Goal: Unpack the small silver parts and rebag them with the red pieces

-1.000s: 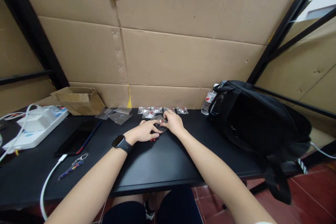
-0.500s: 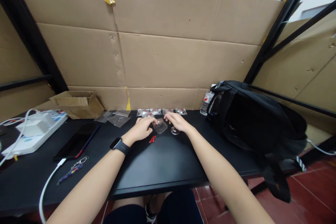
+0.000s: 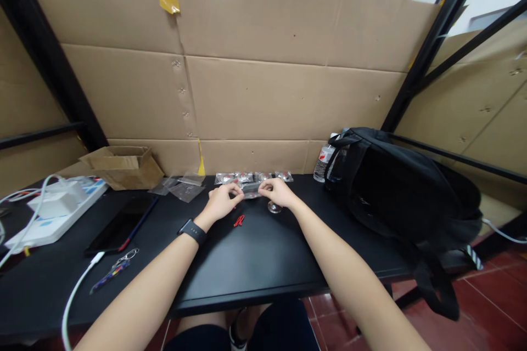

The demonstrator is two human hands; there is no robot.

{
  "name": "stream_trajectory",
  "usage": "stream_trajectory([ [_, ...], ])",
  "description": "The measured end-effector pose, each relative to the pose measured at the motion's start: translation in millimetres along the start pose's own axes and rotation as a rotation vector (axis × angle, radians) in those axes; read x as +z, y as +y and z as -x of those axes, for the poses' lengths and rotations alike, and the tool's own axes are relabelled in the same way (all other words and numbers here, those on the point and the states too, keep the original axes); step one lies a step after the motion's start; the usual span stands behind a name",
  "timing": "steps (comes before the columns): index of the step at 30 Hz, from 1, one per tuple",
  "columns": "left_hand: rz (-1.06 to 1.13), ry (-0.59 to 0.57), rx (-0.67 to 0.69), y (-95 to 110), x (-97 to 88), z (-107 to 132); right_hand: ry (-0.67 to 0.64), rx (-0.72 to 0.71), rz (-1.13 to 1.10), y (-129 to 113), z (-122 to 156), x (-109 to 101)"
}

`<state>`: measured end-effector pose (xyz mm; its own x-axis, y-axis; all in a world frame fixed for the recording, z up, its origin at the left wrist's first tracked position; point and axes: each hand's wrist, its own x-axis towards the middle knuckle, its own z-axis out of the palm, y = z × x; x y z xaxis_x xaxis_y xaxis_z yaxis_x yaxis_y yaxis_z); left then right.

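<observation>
In the head view, both hands meet just left of the middle of the frame, below the cardboard wall (image 3: 247, 98). The left hand (image 3: 224, 200) pinches one end of a clear bag (image 3: 251, 191) between thumb and fingers; the right hand (image 3: 279, 193) pinches the other end, so the bag is stretched between them above the black table (image 3: 255, 269). Whether anything lies inside it is too small to tell.

Just under the right hand, near the centre, sits a shiny round piece (image 3: 274, 207), outside the bag. A red cord (image 3: 239, 221) lies loose a little lower and to the left, also outside it. Along the foot of the wall runs a row of packets (image 3: 283, 176) with red bits showing inside; these look finished. By that measure, the held bag seems to be at an early stage, its round piece and cord not yet in. Flat clear plastic pieces (image 3: 187, 192), left of the hands, appear unused, beside the open carton (image 3: 129, 175) at centre left.
</observation>
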<state>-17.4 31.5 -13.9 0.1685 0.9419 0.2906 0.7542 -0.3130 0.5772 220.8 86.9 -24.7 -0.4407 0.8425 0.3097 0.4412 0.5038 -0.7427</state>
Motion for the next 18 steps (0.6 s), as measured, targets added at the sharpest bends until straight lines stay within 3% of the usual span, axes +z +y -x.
stream_trajectory([
  [4,-0.007,0.008,-0.085,0,2.9,1,0.058,0.079,-0.056,-1,3,9],
  [12,-0.229,-0.019,0.042,-5,11.1,1,-0.047,-0.113,0.412,-10,9,12],
  [18,-0.292,-0.044,0.094,-5,12.4,2,-0.036,-0.109,0.499,-14,11,16],
])
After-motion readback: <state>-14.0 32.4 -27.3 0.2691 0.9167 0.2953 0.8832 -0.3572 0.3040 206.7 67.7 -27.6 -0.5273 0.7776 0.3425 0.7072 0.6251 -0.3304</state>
